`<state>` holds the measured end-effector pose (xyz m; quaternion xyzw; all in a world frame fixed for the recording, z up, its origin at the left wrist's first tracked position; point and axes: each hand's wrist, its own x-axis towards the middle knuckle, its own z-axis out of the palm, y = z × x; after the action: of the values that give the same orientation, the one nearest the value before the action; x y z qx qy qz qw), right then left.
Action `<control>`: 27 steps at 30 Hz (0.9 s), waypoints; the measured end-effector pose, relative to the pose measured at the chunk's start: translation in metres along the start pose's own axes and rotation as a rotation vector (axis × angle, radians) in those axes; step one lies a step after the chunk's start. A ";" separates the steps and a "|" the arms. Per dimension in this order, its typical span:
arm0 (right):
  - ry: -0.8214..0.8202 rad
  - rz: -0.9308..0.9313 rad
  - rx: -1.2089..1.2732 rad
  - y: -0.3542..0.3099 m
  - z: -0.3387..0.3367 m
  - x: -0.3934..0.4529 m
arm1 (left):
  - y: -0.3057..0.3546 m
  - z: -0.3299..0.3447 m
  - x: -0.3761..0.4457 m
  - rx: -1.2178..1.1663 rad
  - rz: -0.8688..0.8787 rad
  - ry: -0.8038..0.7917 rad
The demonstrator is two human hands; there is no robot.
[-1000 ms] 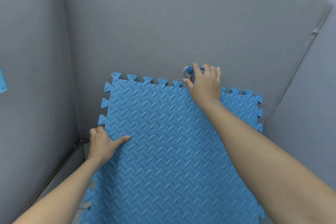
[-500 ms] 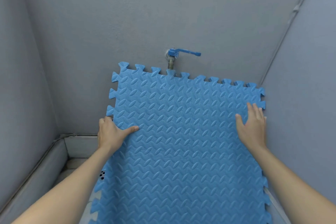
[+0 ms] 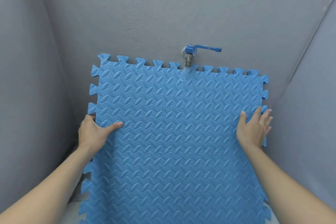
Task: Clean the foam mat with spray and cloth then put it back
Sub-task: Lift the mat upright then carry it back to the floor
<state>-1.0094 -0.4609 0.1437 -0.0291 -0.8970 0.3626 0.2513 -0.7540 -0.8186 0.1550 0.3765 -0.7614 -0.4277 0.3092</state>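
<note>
A blue foam mat with a woven relief pattern and jigsaw edges stands tilted against the grey wall, its top edge right under a tap. My left hand grips its left edge, thumb on the front face and fingers behind. My right hand lies at its right edge, thumb on the front and fingers spread around the rim. A thin stream of water seems to run from the tap onto the mat's top edge. No spray bottle or cloth is in view.
A brass tap with a blue lever handle sticks out of the grey back wall. Grey walls close in on the left and right. A strip of pale floor shows at the lower left.
My right hand left the tap handle and came down to the mat's right edge. The mat now sits higher and closer under the spout; my left hand keeps its grip.
</note>
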 end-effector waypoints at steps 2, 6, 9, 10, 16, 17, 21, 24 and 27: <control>0.030 -0.021 0.060 -0.032 0.023 -0.009 | -0.007 -0.020 0.006 -0.007 -0.006 0.030; 0.088 -0.095 0.094 -0.121 0.065 -0.052 | -0.019 -0.035 0.011 -0.051 0.009 0.016; -0.001 -0.791 -0.014 -0.171 0.102 -0.137 | -0.024 -0.035 0.012 -0.115 -0.001 -0.010; -0.083 -1.110 -0.044 -0.179 0.112 -0.170 | -0.025 -0.034 0.013 -0.129 -0.002 -0.020; -0.005 -1.162 -0.120 -0.200 0.102 -0.115 | -0.030 -0.032 0.023 -0.144 0.000 -0.092; 0.012 -0.981 -0.134 -0.196 0.091 -0.084 | -0.031 -0.032 0.024 -0.150 0.001 -0.104; -0.001 -0.805 -0.186 -0.153 0.088 -0.092 | -0.023 -0.019 0.017 -0.174 0.009 -0.123; -0.212 -1.500 -0.221 -0.052 0.105 -0.214 | -0.023 -0.002 0.008 -0.166 -0.016 -0.101; -0.497 -2.098 -0.406 0.034 0.090 -0.295 | -0.030 0.009 0.011 -0.131 -0.021 -0.072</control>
<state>-0.7987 -0.5623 -0.0612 0.7818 -0.5442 -0.1903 0.2376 -0.7577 -0.8344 0.1256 0.3477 -0.7385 -0.4930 0.3009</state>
